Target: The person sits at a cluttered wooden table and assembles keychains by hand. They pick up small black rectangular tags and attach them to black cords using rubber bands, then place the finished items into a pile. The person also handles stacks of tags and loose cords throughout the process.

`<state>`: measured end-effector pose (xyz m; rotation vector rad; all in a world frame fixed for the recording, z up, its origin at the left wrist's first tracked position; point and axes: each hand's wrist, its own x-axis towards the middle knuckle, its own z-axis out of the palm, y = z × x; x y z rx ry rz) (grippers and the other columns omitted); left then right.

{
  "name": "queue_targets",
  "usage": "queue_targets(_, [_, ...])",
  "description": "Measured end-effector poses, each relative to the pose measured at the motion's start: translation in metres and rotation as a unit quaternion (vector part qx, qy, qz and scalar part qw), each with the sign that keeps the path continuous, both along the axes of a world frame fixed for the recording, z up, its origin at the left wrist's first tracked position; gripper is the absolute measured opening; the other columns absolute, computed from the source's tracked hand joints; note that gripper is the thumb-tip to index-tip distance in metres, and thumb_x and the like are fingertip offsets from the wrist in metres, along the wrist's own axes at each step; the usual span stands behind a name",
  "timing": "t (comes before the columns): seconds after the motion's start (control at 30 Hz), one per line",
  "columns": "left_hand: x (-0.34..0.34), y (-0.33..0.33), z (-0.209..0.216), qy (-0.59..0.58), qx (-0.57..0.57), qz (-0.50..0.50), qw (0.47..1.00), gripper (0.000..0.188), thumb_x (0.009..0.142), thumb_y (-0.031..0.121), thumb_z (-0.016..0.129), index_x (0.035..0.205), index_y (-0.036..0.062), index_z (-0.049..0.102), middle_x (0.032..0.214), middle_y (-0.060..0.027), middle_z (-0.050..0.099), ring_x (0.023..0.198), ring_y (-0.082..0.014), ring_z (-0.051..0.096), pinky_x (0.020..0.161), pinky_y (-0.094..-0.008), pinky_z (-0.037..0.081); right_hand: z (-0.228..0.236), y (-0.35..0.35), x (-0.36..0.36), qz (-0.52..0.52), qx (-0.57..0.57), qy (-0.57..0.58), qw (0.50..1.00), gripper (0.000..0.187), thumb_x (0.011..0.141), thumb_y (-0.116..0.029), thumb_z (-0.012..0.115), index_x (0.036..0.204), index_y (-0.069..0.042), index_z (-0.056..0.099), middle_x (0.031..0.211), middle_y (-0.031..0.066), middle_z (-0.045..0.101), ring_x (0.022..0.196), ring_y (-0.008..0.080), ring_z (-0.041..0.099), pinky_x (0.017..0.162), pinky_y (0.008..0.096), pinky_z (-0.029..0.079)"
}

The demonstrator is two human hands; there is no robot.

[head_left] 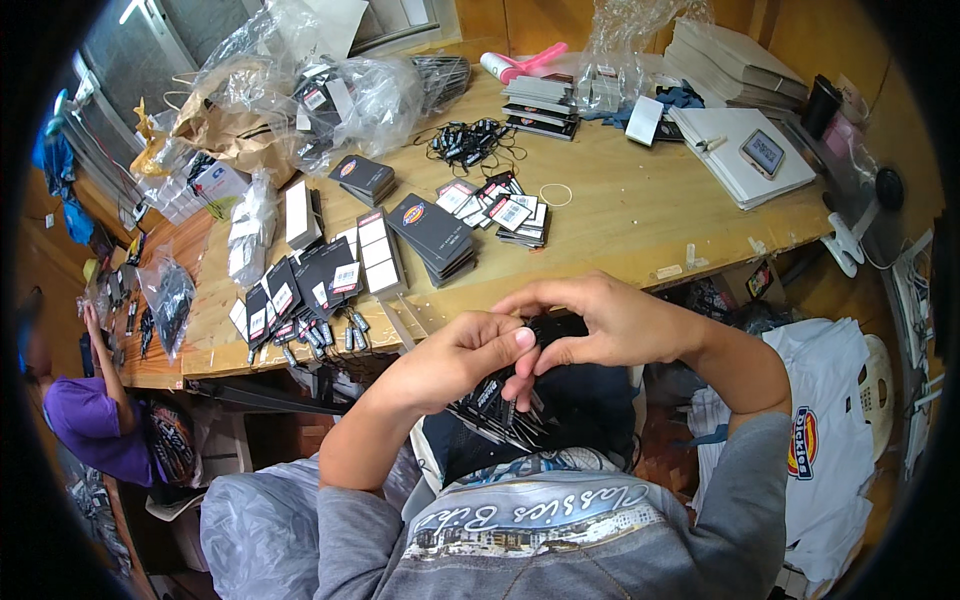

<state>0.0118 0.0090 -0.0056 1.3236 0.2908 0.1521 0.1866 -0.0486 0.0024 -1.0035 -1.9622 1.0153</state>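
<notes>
Above my lap, at the table's front edge, my two hands meet. My left hand point(455, 362) is closed, its thumb and fingers pinching at a dark bundle. My right hand point(610, 318) curls round the same black bundle point(556, 327) from the other side; it looks like gathered cords, though fingers hide most of it. Beneath my hands, a cluster of black hang tags point(500, 415) lies fanned out on my lap, partly covered by my left hand. Whether the bundle's cords join these tags, I cannot tell.
On the wooden table point(610, 225) lie black tag stacks point(432, 238), tags with barcode stickers point(505, 210), a heap of black string loops point(468, 143) and clear plastic bags point(375, 100). A phone point(763, 153) rests on white paper. At left sits a person in purple point(100, 425).
</notes>
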Motion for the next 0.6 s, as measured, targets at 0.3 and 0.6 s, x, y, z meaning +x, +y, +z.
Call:
queue_targets(0.3, [-0.002, -0.002, -0.002, 0.039, -0.007, -0.061, 0.997, 0.03, 0.086, 0.023, 0.04, 0.067, 0.0011, 0.048, 0.053, -0.0012, 0.046, 0.054, -0.0089, 0.048, 0.054, -0.0204, 0.038, 0.006, -0.014, 0.009, -0.038, 0.242, -0.263, 0.933, 0.01, 0.066, -0.013, 0.058, 0.073, -0.008, 0.054, 0.065, 0.001, 0.051, 0.064, 0.0171, 0.05, 0.073, 0.0356, 0.035])
queue_targets(0.6, [0.003, -0.004, 0.005, 0.018, 0.258, -0.058, 0.964, 0.021, 0.085, 0.013, 0.037, 0.071, -0.0004, 0.044, 0.068, -0.0051, 0.051, 0.068, -0.0118, 0.048, 0.064, -0.0234, 0.039, 0.057, -0.015, 0.017, -0.118, 0.41, -0.452, 0.783, 0.001, 0.063, -0.015, 0.054, 0.063, -0.014, 0.053, 0.063, -0.0037, 0.046, 0.072, 0.0127, 0.048, 0.086, 0.0479, 0.024])
